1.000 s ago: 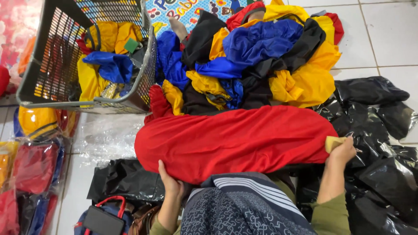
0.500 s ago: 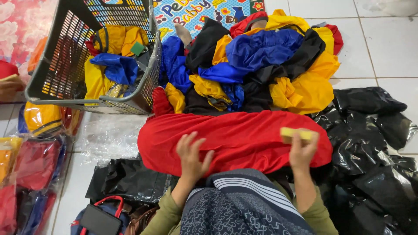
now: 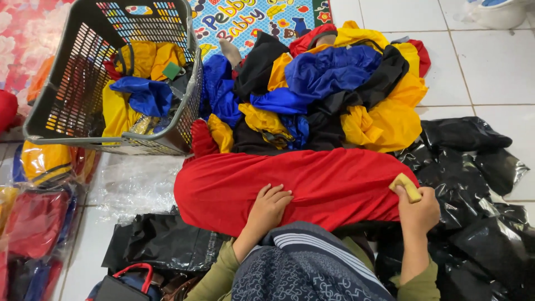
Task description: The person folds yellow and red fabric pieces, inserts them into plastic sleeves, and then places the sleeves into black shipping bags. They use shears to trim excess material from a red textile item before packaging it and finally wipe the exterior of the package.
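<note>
We press our flat, loose left hand point(image 3: 270, 205) on the red cloth point(image 3: 312, 184); our right hand point(image 3: 419, 209) grips a yellow block point(image 3: 405, 187).

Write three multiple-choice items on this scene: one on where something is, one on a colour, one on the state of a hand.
1. Where is the grey basket?
A. upper left, beside the heap of cloth
B. on the person's lap
C. on the black bags

2. What colour is the cloth spread under the hands?
A. blue
B. red
C. black

3. What is the right hand doing?
A. lying empty on the floor
B. holding a small tan block
C. gripping the basket

Key: 1 A, it stands by the mixed fabric pile; 2 B, the left hand rests flat on red; 3 B, fingers close round the block at the cloth's right end.
</note>
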